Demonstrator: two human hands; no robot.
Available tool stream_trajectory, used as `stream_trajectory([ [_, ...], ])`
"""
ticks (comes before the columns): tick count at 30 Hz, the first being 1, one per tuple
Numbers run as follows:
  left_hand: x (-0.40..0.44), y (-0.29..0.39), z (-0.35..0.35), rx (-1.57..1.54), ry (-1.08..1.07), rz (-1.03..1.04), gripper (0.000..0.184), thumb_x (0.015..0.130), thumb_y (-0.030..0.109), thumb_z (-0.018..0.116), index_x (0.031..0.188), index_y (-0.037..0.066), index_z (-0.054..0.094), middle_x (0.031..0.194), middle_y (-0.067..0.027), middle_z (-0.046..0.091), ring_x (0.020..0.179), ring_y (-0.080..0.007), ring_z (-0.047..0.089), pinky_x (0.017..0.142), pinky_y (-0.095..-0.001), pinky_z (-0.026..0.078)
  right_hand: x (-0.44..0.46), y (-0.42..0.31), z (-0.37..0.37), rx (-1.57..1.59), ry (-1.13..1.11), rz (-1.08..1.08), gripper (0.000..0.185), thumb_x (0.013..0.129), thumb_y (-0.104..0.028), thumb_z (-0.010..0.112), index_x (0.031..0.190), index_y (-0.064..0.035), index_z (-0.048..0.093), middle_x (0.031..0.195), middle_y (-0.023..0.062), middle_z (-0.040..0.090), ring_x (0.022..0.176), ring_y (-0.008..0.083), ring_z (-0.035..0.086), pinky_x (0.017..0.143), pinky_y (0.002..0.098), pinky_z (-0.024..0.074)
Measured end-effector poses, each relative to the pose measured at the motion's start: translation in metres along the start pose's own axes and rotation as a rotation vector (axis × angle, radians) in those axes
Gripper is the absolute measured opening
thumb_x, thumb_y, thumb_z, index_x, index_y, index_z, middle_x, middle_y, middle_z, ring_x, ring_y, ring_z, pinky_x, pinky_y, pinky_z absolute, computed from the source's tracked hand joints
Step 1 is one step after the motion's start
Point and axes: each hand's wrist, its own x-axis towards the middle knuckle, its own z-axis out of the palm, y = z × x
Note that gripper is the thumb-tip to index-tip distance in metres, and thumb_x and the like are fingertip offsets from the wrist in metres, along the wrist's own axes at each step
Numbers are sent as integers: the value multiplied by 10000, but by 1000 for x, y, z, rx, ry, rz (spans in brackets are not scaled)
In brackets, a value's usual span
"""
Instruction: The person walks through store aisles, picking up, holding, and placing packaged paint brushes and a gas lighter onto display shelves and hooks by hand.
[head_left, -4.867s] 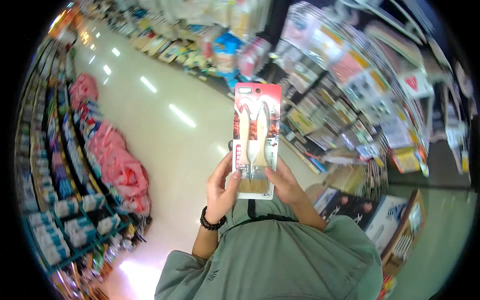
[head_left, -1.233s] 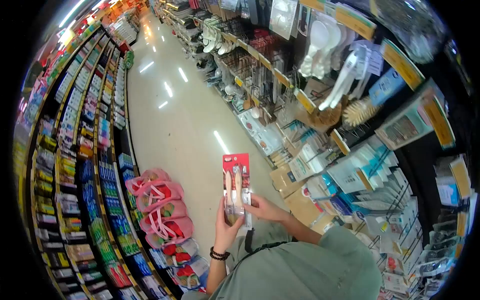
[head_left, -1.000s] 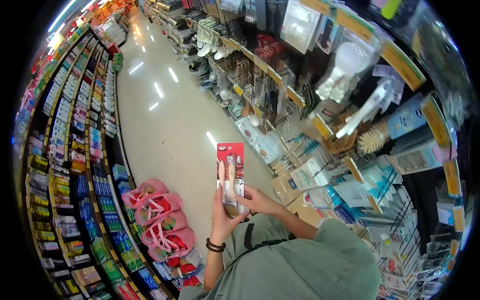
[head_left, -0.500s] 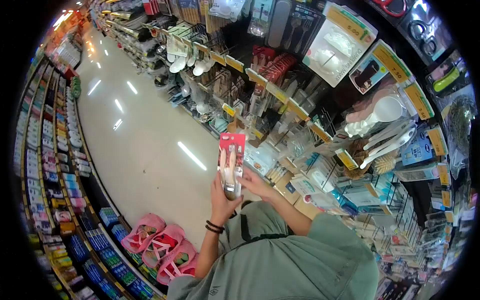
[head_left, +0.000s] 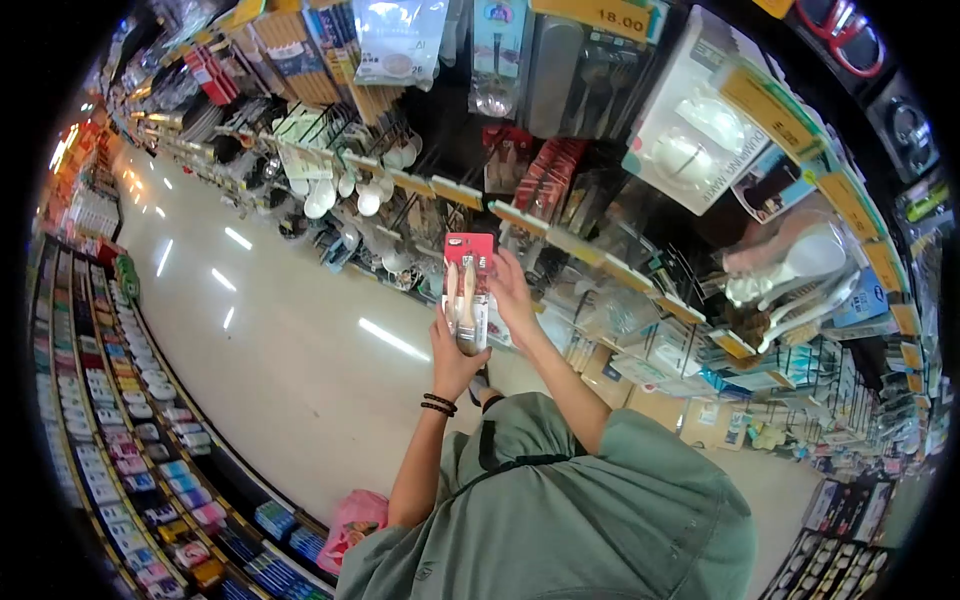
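Note:
A carded brush pack (head_left: 468, 290) with a red top and two pale wooden handles stands upright in front of me. My left hand (head_left: 456, 358) is closed around its lower end, thumb across the bottom. My right hand (head_left: 512, 296) touches the pack's upper right edge, its fingers bent and partly hidden behind the card. Beyond the pack, similar red-carded packs (head_left: 550, 180) hang on the shelf hooks.
Hanging kitchenware fills the rack on the right, with white spoons (head_left: 320, 198), a dumpling maker pack (head_left: 690, 135) and yellow price tags (head_left: 600, 14). Left stands a long shelf of small boxes (head_left: 130, 420). A pink bag (head_left: 352, 525) is on the lower left, beside the shiny floor (head_left: 290, 370).
The pack and both hands have risen slightly toward the rack. My right hand has slid up along the pack's edge. The view has turned, and less of the pink bags shows.

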Motion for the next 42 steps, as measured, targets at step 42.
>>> stream_trajectory([
  [42,142,-33,-14,24,-113,311,1083,735,190,812,1536,-32,118,1420,-321,304,1263,-503,395,1032,-482,385,56,-39,109,419,611,-150,327,942,-98,638,1228,59,628,1479,82,454,1301,164,450,1098,319,317],
])
